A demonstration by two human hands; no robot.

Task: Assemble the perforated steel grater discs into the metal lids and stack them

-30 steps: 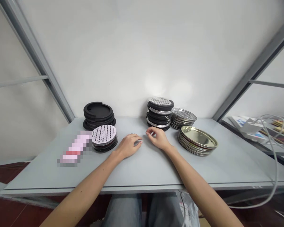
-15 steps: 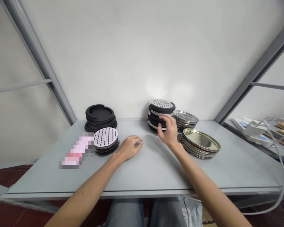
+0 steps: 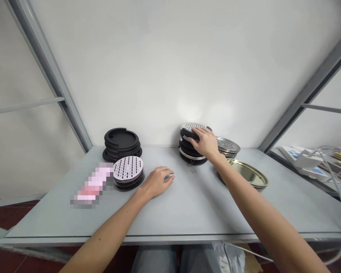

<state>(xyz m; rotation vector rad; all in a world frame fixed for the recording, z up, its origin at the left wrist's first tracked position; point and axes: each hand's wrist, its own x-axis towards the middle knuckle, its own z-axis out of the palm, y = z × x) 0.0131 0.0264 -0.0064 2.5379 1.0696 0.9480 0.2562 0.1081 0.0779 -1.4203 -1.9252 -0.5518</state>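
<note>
My right hand (image 3: 205, 142) is at the front of a tall stack of round graters with black rims (image 3: 193, 151). Its fingers lie over the rim of the top grater (image 3: 191, 126), with the thumb lower down on the near side. On the tabletop rests my left hand (image 3: 159, 181), fingers curled and thumb close to them; a small pale patch shows between them, too unclear to name. Left of that hand is a short pile of perforated grater discs (image 3: 128, 168). Small thin metal rings (image 3: 193, 171) lie before the tall stack.
Black round rims (image 3: 121, 139) are piled at the back left. Shiny metal lids (image 3: 248, 173) and silver grater discs (image 3: 227, 145) stand right of the tall stack, partly behind my right arm. A blurred-out pink object (image 3: 95, 184) lies left. White cables (image 3: 339, 193) hang at the right.
My right hand has moved up and slightly right, from in front of the tall stack onto its top rim. The left hand has stayed nearly in place. The view has shifted slightly.
</note>
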